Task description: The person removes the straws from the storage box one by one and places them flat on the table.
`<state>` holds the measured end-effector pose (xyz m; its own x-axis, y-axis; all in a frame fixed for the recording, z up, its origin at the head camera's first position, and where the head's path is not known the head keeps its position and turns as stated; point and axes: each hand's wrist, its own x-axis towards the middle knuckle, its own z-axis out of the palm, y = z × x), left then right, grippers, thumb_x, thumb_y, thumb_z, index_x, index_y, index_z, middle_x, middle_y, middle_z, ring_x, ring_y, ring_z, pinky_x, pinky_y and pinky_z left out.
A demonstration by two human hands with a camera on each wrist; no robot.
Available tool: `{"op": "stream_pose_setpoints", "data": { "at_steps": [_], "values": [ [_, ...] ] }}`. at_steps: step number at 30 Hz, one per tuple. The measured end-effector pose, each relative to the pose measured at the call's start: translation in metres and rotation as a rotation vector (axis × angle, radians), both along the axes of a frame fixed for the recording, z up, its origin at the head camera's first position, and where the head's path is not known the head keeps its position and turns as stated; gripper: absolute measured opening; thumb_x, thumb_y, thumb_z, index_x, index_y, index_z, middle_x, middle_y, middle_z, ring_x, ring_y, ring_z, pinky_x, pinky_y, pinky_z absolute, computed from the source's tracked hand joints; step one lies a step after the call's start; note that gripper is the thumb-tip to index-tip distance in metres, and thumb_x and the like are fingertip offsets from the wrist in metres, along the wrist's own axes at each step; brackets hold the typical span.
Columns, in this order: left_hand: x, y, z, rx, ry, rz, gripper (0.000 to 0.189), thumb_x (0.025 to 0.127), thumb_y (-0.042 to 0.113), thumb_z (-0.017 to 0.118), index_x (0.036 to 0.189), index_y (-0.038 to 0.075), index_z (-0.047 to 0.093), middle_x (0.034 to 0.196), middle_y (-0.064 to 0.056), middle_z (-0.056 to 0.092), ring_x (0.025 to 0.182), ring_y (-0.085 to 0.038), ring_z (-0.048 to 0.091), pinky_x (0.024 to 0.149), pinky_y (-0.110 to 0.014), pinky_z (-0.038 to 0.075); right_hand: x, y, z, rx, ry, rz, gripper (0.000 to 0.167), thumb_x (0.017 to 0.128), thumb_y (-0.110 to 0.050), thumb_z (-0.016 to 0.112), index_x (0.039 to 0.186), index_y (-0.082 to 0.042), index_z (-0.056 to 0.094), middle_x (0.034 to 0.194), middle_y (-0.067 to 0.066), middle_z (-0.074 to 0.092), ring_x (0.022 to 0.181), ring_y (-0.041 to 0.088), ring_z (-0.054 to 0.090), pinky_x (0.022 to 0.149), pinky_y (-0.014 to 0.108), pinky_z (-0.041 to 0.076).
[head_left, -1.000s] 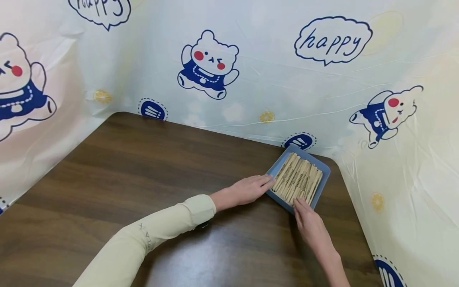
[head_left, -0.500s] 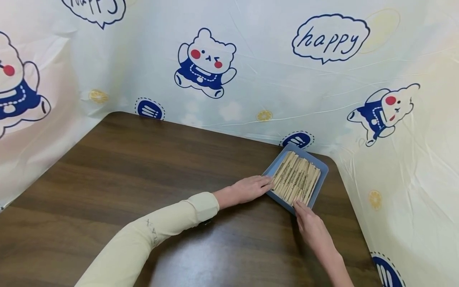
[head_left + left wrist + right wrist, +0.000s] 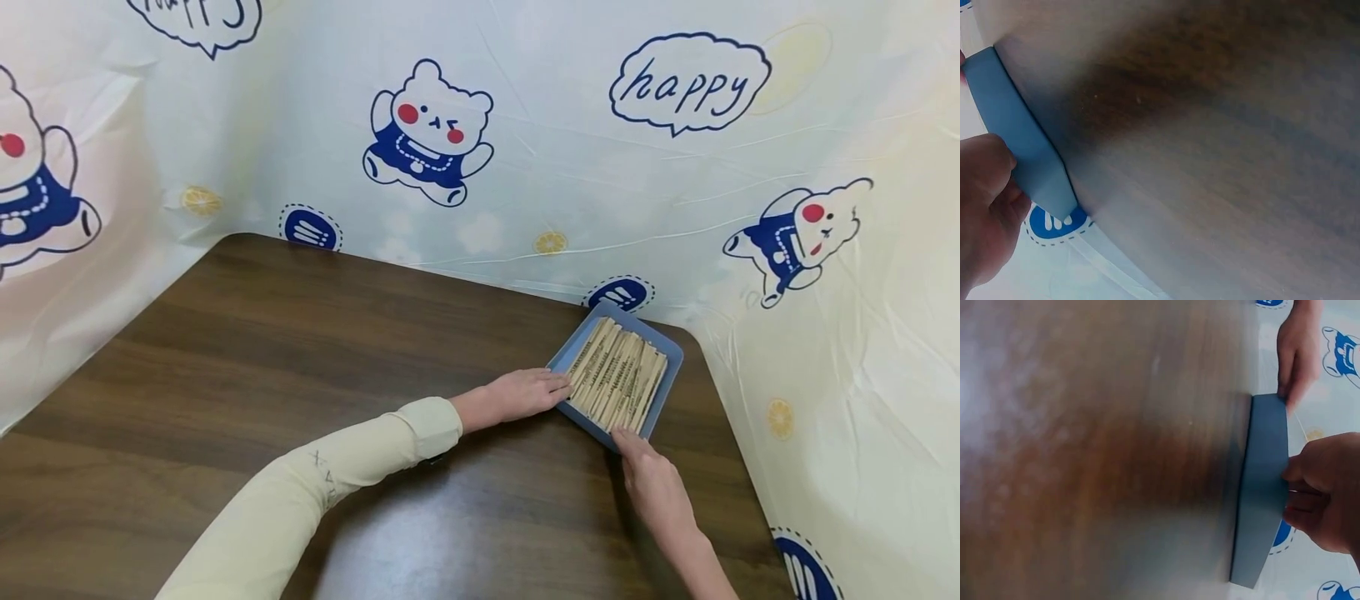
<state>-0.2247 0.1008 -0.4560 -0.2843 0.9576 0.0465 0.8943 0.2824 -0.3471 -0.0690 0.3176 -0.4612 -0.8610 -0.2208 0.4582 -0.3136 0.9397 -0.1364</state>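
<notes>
In the head view, a blue tray (image 3: 675, 350) lies at the far right corner of the table, holding a packed layer of pale, thin sticks (image 3: 617, 375) with dark printing. My left hand (image 3: 528, 394) is at the tray's left corner, its fingers over the rim. In the left wrist view the thumb lies against the rim and the curled fingers are partly hidden behind the wall. The right hand (image 3: 658, 483) holds the near rim; its thumb and curled fingers (image 3: 1300, 515) meet the wall's top edge in the right wrist view.
The brown wood-grain table (image 3: 315, 333) stretches to the left and front. A pale curtain (image 3: 525, 167) printed with bears and "happy" bubbles hangs along its far and side edges, right behind the tray.
My right fingertips have drawn back slightly from over the stick ends to the near rim. The left hand and tray stay about where they were; the head view has shifted a little.
</notes>
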Motion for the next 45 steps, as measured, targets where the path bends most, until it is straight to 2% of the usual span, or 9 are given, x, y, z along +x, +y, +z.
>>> {"op": "stream_pose_setpoints", "data": {
  "at_steps": [8, 13, 20, 28, 36, 42, 45],
  "values": [
    [0.0, -0.001, 0.001, 0.01, 0.027, -0.012, 0.04, 0.107, 0.008, 0.046, 0.147, 0.008, 0.049, 0.148, -0.004, 0.05, 0.137, -0.014, 0.044, 0.112, -0.028, 0.035, 0.001, -0.006, 0.0, -0.028, 0.028, -0.037, 0.038, 0.079, 0.018, 0.069, 0.114, 0.004, 0.071, 0.112, 0.023, 0.07, 0.096, 0.038, 0.07, 0.066, 0.052, 0.058],
    [0.003, -0.006, 0.001, 0.022, 0.019, -0.008, 0.04, 0.106, 0.006, 0.048, 0.146, 0.008, 0.051, 0.146, -0.005, 0.052, 0.136, -0.015, 0.045, 0.112, -0.027, 0.035, 0.002, -0.011, 0.002, -0.029, 0.023, -0.046, 0.036, 0.081, 0.018, 0.068, 0.115, 0.004, 0.071, 0.112, 0.021, 0.07, 0.097, 0.037, 0.07, 0.068, 0.051, 0.058],
    [0.008, -0.016, 0.001, 0.034, 0.041, 0.007, 0.04, 0.105, 0.005, 0.051, 0.144, 0.008, 0.053, 0.144, -0.005, 0.054, 0.134, -0.015, 0.048, 0.11, -0.027, 0.037, 0.002, -0.017, 0.003, -0.005, 0.034, -0.013, 0.031, 0.085, 0.016, 0.065, 0.112, 0.004, 0.072, 0.11, 0.022, 0.071, 0.097, 0.036, 0.07, 0.067, 0.049, 0.059],
    [0.014, -0.033, 0.002, 0.064, 0.065, 0.003, 0.037, 0.104, 0.006, 0.053, 0.14, 0.007, 0.056, 0.139, -0.006, 0.058, 0.13, -0.015, 0.052, 0.108, -0.027, 0.04, -0.002, -0.025, 0.002, 0.028, 0.062, 0.039, 0.032, 0.084, 0.017, 0.064, 0.111, 0.003, 0.071, 0.109, 0.02, 0.071, 0.096, 0.034, 0.071, 0.063, 0.047, 0.059],
    [0.022, -0.048, 0.006, 0.05, 0.003, 0.036, 0.036, 0.104, 0.007, 0.054, 0.139, 0.007, 0.057, 0.138, -0.005, 0.059, 0.129, -0.015, 0.053, 0.107, -0.027, 0.041, -0.001, -0.038, 0.001, 0.03, 0.064, 0.076, 0.03, 0.085, 0.016, 0.065, 0.111, 0.004, 0.072, 0.108, 0.02, 0.071, 0.096, 0.034, 0.07, 0.066, 0.046, 0.059],
    [0.027, -0.063, 0.01, 0.088, -0.002, 0.03, 0.033, 0.102, 0.005, 0.057, 0.135, 0.005, 0.061, 0.133, -0.006, 0.062, 0.125, -0.016, 0.057, 0.104, -0.027, 0.045, -0.003, -0.046, 0.0, 0.024, 0.062, 0.107, 0.031, 0.083, 0.018, 0.064, 0.111, 0.005, 0.072, 0.109, 0.02, 0.071, 0.098, 0.034, 0.07, 0.071, 0.047, 0.059],
    [0.029, -0.07, 0.011, 0.083, -0.01, 0.049, 0.034, 0.101, 0.005, 0.057, 0.136, 0.005, 0.06, 0.134, -0.007, 0.062, 0.126, -0.016, 0.056, 0.104, -0.027, 0.044, -0.005, -0.051, 0.0, 0.028, 0.06, 0.117, 0.033, 0.083, 0.019, 0.065, 0.111, 0.005, 0.072, 0.11, 0.019, 0.071, 0.099, 0.034, 0.07, 0.074, 0.047, 0.059]
  ]
}}
